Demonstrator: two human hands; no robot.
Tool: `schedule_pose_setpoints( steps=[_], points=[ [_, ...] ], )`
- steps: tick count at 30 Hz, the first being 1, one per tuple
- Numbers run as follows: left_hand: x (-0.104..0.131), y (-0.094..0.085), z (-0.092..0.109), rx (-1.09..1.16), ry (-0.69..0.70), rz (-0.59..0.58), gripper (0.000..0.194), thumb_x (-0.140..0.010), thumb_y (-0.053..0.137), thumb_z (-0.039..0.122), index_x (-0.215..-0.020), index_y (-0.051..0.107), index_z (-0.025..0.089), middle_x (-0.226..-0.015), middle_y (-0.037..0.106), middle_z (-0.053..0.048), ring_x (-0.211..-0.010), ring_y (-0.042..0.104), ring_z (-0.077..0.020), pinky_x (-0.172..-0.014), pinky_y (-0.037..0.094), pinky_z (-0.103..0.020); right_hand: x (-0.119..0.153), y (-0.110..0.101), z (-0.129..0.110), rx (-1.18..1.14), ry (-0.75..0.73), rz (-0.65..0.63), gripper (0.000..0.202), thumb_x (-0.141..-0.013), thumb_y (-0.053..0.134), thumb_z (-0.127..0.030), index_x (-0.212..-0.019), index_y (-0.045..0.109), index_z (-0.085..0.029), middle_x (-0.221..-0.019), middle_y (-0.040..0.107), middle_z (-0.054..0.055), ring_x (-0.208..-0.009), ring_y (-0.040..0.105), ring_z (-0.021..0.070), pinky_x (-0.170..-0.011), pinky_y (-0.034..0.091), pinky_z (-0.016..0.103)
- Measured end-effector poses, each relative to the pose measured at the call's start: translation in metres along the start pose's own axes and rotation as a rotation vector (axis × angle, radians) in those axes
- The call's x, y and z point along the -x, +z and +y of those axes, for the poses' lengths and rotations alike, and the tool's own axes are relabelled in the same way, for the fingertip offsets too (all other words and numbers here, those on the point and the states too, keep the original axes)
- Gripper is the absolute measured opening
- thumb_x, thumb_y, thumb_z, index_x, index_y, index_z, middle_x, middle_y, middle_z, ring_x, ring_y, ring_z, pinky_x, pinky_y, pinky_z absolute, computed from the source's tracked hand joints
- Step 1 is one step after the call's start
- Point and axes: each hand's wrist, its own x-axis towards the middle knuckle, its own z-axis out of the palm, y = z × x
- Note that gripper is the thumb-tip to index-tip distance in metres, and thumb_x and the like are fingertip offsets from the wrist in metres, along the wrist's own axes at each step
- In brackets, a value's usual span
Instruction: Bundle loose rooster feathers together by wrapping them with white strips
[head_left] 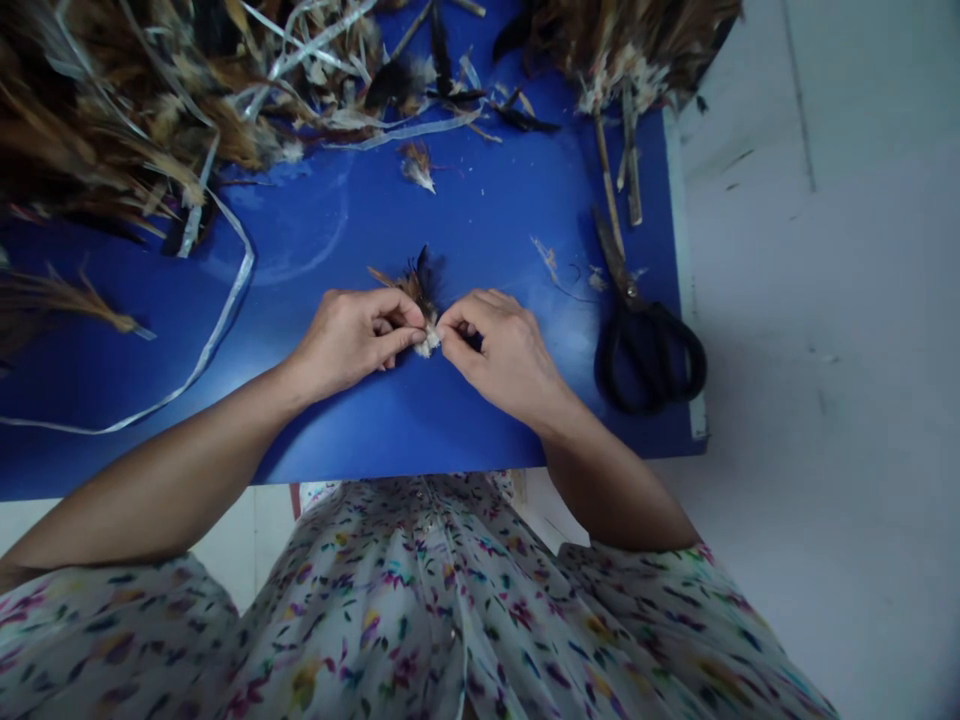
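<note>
Over the blue table [360,430], both hands meet at a small bunch of feathers [418,285], dark and brown at the top with a pale fluffy base. My left hand [360,335] pinches the bunch between thumb and forefinger from the left. From the right, my right hand [502,350] has its thumb and forefinger closed at the pale base; any small piece between them is too small to make out. A loose little feather [418,166] lies farther up on the table.
Black-handled scissors [649,355] lie near the right edge. A large feather pile [150,110] with white plastic strips [240,270] covers the upper left. Bundled brown feathers [630,45] on sticks lie at the upper right, and another bunch [75,300] at the left.
</note>
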Motion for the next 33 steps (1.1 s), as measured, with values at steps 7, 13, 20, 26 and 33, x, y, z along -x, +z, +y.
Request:
schedule_pose_setpoints(
  steps=[7, 13, 20, 26, 33],
  points=[
    [0.0, -0.001, 0.0, 0.004, -0.015, -0.005, 0.01, -0.081, 0.067, 0.024, -0.083, 0.062, 0.015, -0.061, 0.064, 0.002, -0.043, 0.056, -0.0058, -0.042, 0.043, -0.015, 0.001, 0.013, 0.0, 0.166, -0.139, 0.021, 0.02, -0.094, 0.048, -0.022, -0.078, 0.06, -0.018, -0.082, 0.064, 0.005, -0.082, 0.053, 0.0186, -0.081, 0.038, 0.034],
    [-0.001, -0.001, -0.004, 0.066, -0.017, 0.005, 0.012, -0.081, 0.067, 0.023, -0.087, 0.059, 0.016, -0.062, 0.063, 0.003, -0.043, 0.058, -0.0064, -0.041, 0.045, -0.014, 0.0, 0.018, 0.001, 0.306, -0.188, 0.004, 0.023, -0.096, 0.045, -0.024, -0.082, 0.063, -0.017, -0.087, 0.065, 0.008, -0.086, 0.051, 0.0212, -0.081, 0.035, 0.036],
    [-0.001, 0.001, -0.005, 0.126, -0.035, 0.068, 0.017, -0.079, 0.071, 0.024, -0.087, 0.058, 0.017, -0.064, 0.064, 0.002, -0.043, 0.058, -0.0064, -0.04, 0.046, -0.015, -0.001, 0.018, 0.0, 0.311, -0.166, -0.028, 0.024, -0.096, 0.045, -0.024, -0.082, 0.063, -0.017, -0.086, 0.064, 0.007, -0.087, 0.051, 0.0211, -0.081, 0.034, 0.036],
    [-0.001, 0.002, -0.004, 0.164, -0.044, 0.126, 0.019, -0.077, 0.073, 0.028, -0.086, 0.059, 0.018, -0.066, 0.066, 0.002, -0.044, 0.059, -0.0076, -0.04, 0.047, -0.017, -0.001, 0.017, -0.001, 0.3, -0.158, -0.034, 0.025, -0.097, 0.044, -0.025, -0.081, 0.062, -0.018, -0.085, 0.064, 0.007, -0.087, 0.05, 0.0219, -0.08, 0.034, 0.037],
    [-0.001, 0.0, 0.001, 0.14, -0.035, 0.118, 0.02, -0.08, 0.071, 0.034, -0.084, 0.059, 0.019, -0.063, 0.064, 0.002, -0.044, 0.059, -0.0083, -0.041, 0.047, -0.019, 0.0, 0.015, -0.002, 0.256, -0.135, -0.056, 0.023, -0.097, 0.044, -0.025, -0.081, 0.06, -0.019, -0.087, 0.065, 0.007, -0.086, 0.049, 0.0219, -0.079, 0.032, 0.037]
  ],
)
